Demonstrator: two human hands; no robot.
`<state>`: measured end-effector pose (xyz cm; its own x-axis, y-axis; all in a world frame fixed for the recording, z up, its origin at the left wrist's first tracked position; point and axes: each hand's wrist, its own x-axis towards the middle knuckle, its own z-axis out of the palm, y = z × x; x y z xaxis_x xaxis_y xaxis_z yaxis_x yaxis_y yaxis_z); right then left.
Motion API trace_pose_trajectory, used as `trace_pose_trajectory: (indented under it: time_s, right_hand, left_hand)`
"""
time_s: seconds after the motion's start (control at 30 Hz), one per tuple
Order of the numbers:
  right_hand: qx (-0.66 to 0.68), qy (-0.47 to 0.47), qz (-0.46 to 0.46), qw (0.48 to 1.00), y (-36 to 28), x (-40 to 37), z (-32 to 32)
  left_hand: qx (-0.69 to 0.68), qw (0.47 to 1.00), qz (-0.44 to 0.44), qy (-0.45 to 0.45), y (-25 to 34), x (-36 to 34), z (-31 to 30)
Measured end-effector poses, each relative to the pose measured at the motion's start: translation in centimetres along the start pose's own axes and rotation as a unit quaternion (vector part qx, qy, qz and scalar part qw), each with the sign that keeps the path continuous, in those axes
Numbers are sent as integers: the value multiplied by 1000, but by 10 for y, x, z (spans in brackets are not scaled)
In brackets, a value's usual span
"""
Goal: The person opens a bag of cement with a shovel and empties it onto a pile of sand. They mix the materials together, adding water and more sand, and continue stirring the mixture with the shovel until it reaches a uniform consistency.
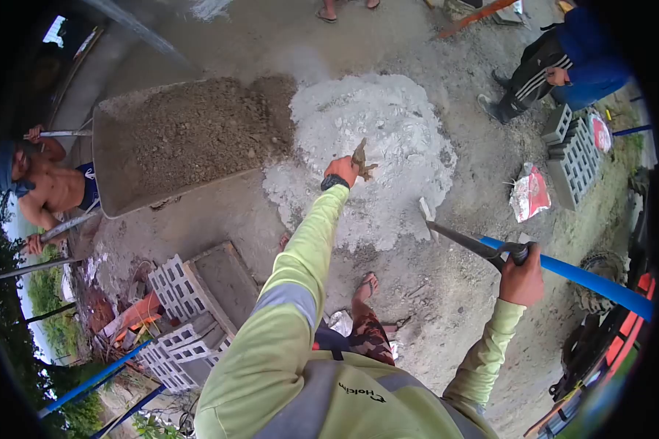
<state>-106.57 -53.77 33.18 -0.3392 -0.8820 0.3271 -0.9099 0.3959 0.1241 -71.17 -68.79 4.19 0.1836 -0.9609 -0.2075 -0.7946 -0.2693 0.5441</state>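
Note:
My left hand [342, 170] is stretched out over the pale grey powder heap [388, 132], its fingers closed on a brown, crumpled scrap [362, 161]. A dark band is round the wrist. On the right, my right hand [521, 280] grips the black handle of a shovel [472, 244], whose blade end rests at the heap's lower right edge. Left of the heap, a tilted metal cart [135, 208] holds brown gravelly soil [198, 132] that spills out beside the powder.
A person [58, 186] holds the cart's handles at left. Another person in blue [589, 62] sits at upper right near hollow blocks [575, 164] and a torn bag [529, 192]. More blocks [174, 289] and a shallow tray [227, 282] lie at lower left. Bare feet in sandals [329, 13] show at the top.

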Motion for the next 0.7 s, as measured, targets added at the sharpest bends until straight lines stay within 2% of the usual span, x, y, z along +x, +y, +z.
trace_pose_trajectory:
  time_s: [0.1,0.13,0.17,0.27,0.37,0.43,0.47,0.53,0.63,0.7]
  right_hand:
    - [49,-4,-32,998,25,9,1]
    - [37,-40,-27,998,29,10,0]
    - [23,-74,-22,997,33,10,-3]
    - [43,-76,-49,995,40,4,-7]
    - [36,-81,-87,992,42,3,-8]
    - [-7,-93,-62,994,32,5,-7]
    - [54,8,-132,990,32,3,-8]
    - [5,-39,-114,993,31,14,5]
    - [-35,-44,-145,988,27,30,16]
    - [-22,-32,-143,989,20,35,15]
  left_hand:
    - [31,998,-27,-37,-11,-62,-29]
    - [38,998,-28,-30,-22,-85,-38]
    - [43,998,-27,-23,-35,-106,-46]
    - [88,994,-44,-47,-86,-180,-72]
    - [111,987,-97,-60,-134,-261,-98]
    - [75,992,-103,-24,-153,-334,-115]
    - [75,986,-147,-23,-161,-369,-121]
    - [77,970,-231,2,-173,-444,-124]
    - [70,936,-334,90,-214,-567,-77]
    - [33,896,-438,72,-211,-641,-59]
